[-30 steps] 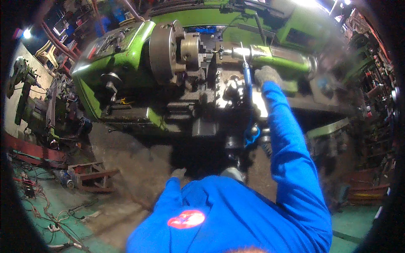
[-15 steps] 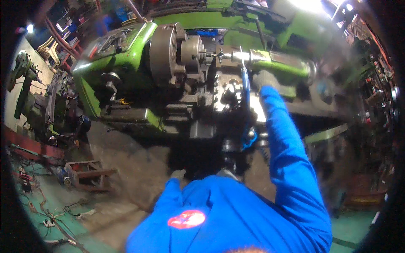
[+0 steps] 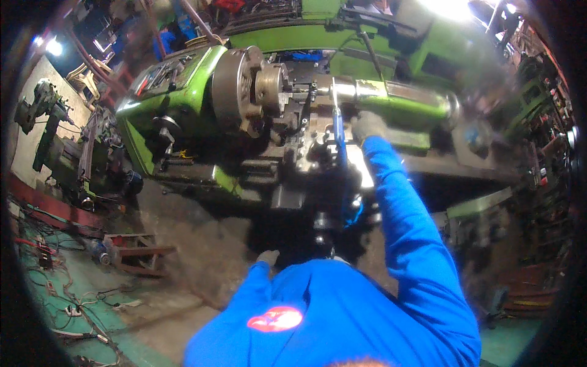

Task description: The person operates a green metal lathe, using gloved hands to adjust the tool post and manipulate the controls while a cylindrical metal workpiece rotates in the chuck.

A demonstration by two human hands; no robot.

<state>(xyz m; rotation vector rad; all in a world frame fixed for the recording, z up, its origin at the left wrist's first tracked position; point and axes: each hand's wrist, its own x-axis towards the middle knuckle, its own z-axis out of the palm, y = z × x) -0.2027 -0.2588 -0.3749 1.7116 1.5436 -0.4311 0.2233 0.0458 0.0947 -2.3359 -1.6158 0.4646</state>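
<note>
A green lathe with a large grey chuck (image 3: pixel 235 88) stands in front of me. A thin metal piece (image 3: pixel 298 89) runs from the chuck toward the tailstock (image 3: pixel 400 101) on the right. My right hand (image 3: pixel 369 126), in a grey glove, reaches in beside the carriage (image 3: pixel 318 150), just below the tailstock. Its fingers are too blurred to read, and whether it grips anything is unclear. Left of it a long blue-handled tool (image 3: pixel 340 131) with a pale tip stands upright. My left hand (image 3: pixel 268 257), gloved too, hangs low by my body, its fingers mostly indistinct.
A tray of small tools (image 3: pixel 164 76) lies on the headstock. Lever handles (image 3: pixel 164 128) stick out of its front. At the lower left are a rusty metal frame (image 3: pixel 142 252) and loose cables (image 3: pixel 79 306) on the floor. Shelving (image 3: pixel 547 122) lines the right side.
My view has shifted slightly. My right hand, the carriage and the blue-handled tool now appear further left. My left hand remains low by my body.
</note>
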